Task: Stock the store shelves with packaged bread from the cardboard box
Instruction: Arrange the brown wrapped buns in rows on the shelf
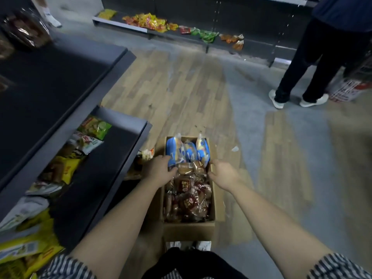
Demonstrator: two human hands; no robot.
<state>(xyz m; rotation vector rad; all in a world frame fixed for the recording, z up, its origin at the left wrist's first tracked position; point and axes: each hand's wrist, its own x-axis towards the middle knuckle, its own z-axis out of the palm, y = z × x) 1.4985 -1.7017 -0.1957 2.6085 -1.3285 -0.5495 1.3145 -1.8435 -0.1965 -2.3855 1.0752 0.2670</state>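
On the floor just beside the lower shelf (120,150), the cardboard box (189,230) stood open. It was full of brown buns in clear wrap (189,200), and a blue bread pack (173,152) stood upright at the far end with others like it. The left grip (159,170) was clamped on this pack, fingers over its edge and thumb below, probably to lift it out. The right grip (223,174) was at the right wall of the box with curled fingers, maybe to steady the box; whether it held something, I could not tell.
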